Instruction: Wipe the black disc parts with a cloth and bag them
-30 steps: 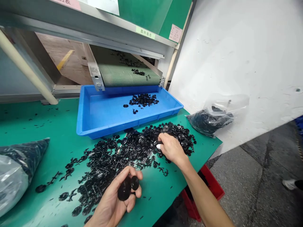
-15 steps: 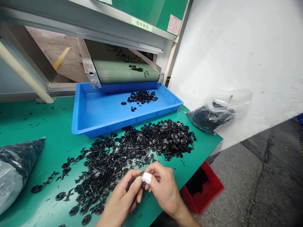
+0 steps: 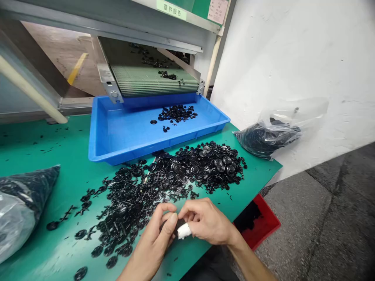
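Note:
My left hand is closed, thumb against fingers, around a small black plastic part that is mostly hidden. Bent in beside it, my right hand has its fingertips at the part's edge; white tape wraps one of its digits. Whether the right fingers also grip the part I cannot make out. Just beyond both hands, a pile of black plastic parts spreads over the green table, with round discs heaped toward the right and thin branched pieces toward the left.
Behind the pile stands a blue tray with some black parts inside, under the end of a green conveyor belt. Filled plastic bags lie left and right. A red bin sits below the table's right edge.
My right hand has turned and its fingertips have come over to the left thumb. The round part seen between the hands earlier is now mostly covered. The camera view has shifted slightly.

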{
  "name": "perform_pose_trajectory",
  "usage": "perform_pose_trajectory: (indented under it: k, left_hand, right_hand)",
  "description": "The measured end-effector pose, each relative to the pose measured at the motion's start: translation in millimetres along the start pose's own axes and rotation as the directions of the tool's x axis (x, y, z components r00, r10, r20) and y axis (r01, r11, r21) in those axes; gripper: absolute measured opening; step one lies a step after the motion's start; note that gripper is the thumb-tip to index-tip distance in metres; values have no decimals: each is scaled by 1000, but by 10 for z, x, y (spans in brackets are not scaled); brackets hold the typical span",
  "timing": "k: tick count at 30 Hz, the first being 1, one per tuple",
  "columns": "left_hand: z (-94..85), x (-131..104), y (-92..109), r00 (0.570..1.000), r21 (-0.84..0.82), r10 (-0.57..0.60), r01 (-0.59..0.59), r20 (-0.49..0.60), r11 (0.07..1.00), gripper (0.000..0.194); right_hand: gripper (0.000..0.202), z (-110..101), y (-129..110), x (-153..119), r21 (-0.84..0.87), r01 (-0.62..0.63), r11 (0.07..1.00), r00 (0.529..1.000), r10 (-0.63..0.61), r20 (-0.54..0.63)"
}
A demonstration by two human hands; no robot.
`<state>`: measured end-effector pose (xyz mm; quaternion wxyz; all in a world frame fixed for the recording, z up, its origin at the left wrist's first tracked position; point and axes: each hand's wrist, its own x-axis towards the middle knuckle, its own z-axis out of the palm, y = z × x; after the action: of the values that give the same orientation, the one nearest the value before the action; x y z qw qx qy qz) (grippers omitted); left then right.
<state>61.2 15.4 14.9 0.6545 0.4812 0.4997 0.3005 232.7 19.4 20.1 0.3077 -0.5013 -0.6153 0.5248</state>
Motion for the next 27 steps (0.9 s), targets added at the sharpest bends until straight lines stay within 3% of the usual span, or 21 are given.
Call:
perform_pose_trajectory:
  k: [3,8,12,15,19,24,27]
  left_hand:
    - [-10,15,-2,1000,70,-3,1,20,998,36]
    - [-40,55,-74,999,115,51,-49,-14,992,40]
    - [-31,52,-107,1000,-13,0,-1,-21,1000,41]
    - [-39,69,-122,1000,-164,-23,26,19,986,38]
    - [-86,110,-142,999,-319,-2,13,35,948,38]
    - [-133,118,-92,996,-474,-3,47,92,879,31]
    - [-161,118,-39,993,-560,8,58,115,826,31]
  right_hand:
    - [19,53,69,23,13,10,1000,1000,-10,-9]
    - [17,189,113,24,-134,242,961,956,-260,-136]
    - [18,237,93,48,-110,221,969,955,-238,-175]
    - [20,133,17,143,-251,191,949,966,-227,-123]
    - [40,-62,-185,435,-637,198,745,933,-343,-112]
    - [24,-82,-403,785,-907,48,418,988,-152,-17]
    - [25,-53,-372,844,-913,48,406,985,-173,-26]
